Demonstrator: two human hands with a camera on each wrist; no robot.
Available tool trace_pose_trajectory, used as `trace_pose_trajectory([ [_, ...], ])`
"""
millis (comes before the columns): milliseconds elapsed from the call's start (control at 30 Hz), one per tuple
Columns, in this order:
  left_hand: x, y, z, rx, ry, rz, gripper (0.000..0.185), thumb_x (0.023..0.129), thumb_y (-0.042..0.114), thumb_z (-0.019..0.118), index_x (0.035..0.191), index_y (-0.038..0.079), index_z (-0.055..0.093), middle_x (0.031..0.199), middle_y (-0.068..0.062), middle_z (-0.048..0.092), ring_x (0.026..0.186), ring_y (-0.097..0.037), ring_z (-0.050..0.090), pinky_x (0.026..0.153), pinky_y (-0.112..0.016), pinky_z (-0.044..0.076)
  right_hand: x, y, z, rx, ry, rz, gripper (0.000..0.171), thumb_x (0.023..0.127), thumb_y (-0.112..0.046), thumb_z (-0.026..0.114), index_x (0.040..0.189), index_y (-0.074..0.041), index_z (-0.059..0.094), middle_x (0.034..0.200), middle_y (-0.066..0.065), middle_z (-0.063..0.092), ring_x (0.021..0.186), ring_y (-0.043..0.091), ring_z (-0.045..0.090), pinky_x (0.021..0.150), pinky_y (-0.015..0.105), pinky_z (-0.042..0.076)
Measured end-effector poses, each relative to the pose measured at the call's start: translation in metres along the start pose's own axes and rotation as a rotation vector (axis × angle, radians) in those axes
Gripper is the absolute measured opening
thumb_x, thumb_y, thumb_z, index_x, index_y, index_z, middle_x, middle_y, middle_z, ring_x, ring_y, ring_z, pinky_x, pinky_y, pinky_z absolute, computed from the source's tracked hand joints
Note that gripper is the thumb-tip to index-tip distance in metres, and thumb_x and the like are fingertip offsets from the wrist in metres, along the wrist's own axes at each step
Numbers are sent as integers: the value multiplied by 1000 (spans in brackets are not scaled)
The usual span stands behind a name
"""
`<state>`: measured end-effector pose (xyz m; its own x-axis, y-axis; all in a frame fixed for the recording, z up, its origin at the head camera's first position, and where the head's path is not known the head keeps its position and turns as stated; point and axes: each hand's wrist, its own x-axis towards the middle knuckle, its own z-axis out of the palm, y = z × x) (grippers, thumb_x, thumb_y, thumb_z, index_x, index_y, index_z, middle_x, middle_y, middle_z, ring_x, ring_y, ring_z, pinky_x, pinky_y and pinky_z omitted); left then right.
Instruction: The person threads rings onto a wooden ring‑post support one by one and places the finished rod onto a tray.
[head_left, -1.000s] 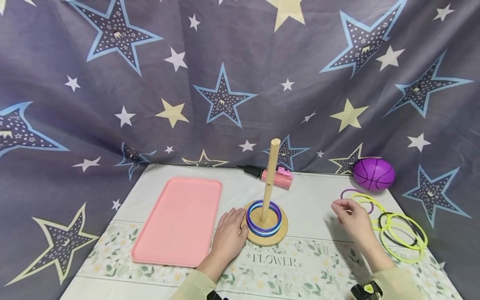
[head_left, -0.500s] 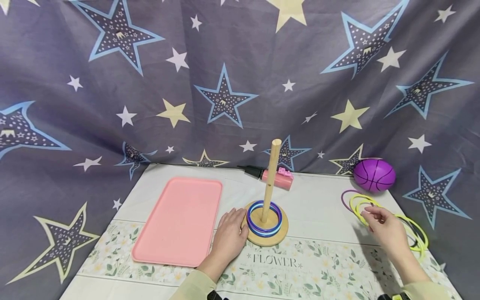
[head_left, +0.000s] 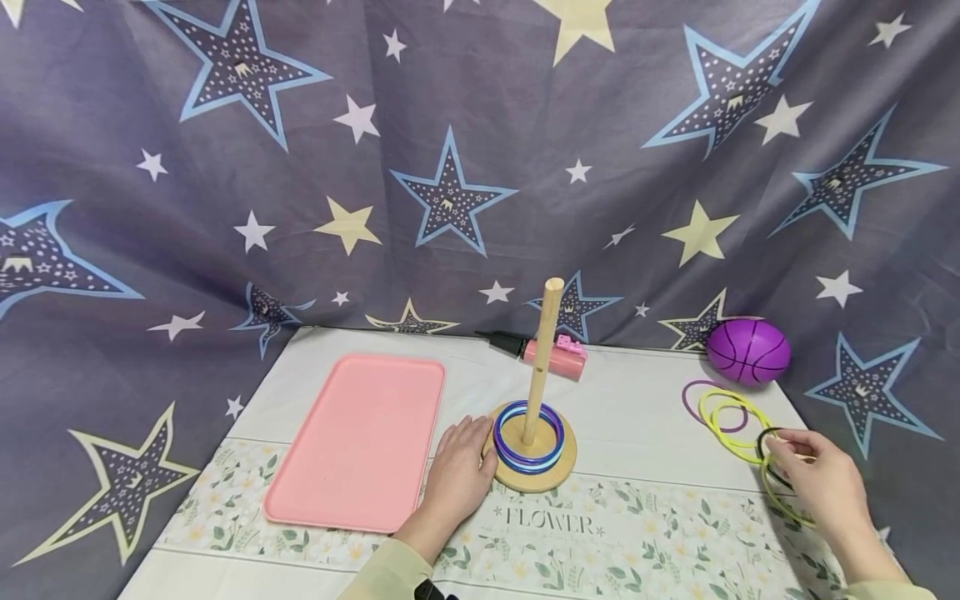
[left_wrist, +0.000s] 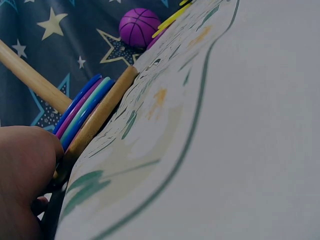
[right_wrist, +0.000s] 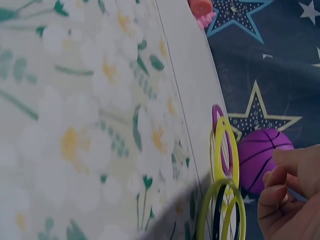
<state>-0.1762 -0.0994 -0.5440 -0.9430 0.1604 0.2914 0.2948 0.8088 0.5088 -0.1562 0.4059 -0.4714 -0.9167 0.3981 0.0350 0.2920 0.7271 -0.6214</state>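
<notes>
My left hand point(head_left: 459, 471) rests beside the round wooden base point(head_left: 517, 483) of an upright peg point(head_left: 542, 367), thumb and fingers touching its left edge. Several blue, purple and light-blue rings point(left_wrist: 87, 107) lie stacked around the peg on that base. At the right, my right hand point(head_left: 828, 487) hovers over a loose pile of toss rings, with its fingers loosely bent. In the right wrist view nothing shows between those fingers point(right_wrist: 275, 195), which look apart from the rings. The pile has yellow rings point(head_left: 712, 425), a black ring point(head_left: 761, 442) and a purple ring point(head_left: 690, 400), partly hidden by the hand.
A pink tray point(head_left: 356, 442) lies left of my left hand. Behind the peg is a pink and black hand pump point(head_left: 555, 358). A purple ball point(head_left: 748, 350) stands at the back right corner, against the starry curtain point(head_left: 480, 108).
My right hand has moved right and toward the front, from left of the ring pile to over its near right part. My left hand and the peg have stayed put.
</notes>
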Motion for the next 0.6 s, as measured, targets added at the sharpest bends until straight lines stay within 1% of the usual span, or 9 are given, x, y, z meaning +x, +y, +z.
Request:
trace_pose_trajectory([
  [67,0,0,0,-1,0,-1,52,108,19,67,155,-2,60,158,-21,60,155,-42,46,132,-59,28,0,5,-2,-12,1,21,58,111,-44,64,141,5,64,122,26,72,93,26,67,63,32,48],
  [133,-1,0,0,0,-1,-1,52,107,19,67,155,-2,60,158,-21,60,155,-42,47,132,-59,28,0,9,-2,-27,9,32,59,111,-45,64,141,5,64,123,27,72,96,31,66,66,35,47],
  [200,-1,0,0,1,2,2,52,107,19,67,154,-2,60,158,-21,60,154,-42,47,132,-59,28,1,13,-2,-40,19,43,59,110,-45,65,141,5,64,123,27,72,96,33,66,68,38,47],
  [400,0,0,0,10,12,9,52,107,18,68,154,-3,61,157,-21,61,154,-42,48,131,-59,29,3,23,1,-64,22,81,55,107,-41,70,138,5,65,117,24,73,93,31,67,71,40,45],
  [600,0,1,-1,7,0,3,52,107,19,67,154,-2,60,158,-21,60,154,-42,47,132,-60,29,3,31,5,-81,5,111,56,107,-41,70,138,6,66,115,25,74,101,40,66,76,47,46],
])
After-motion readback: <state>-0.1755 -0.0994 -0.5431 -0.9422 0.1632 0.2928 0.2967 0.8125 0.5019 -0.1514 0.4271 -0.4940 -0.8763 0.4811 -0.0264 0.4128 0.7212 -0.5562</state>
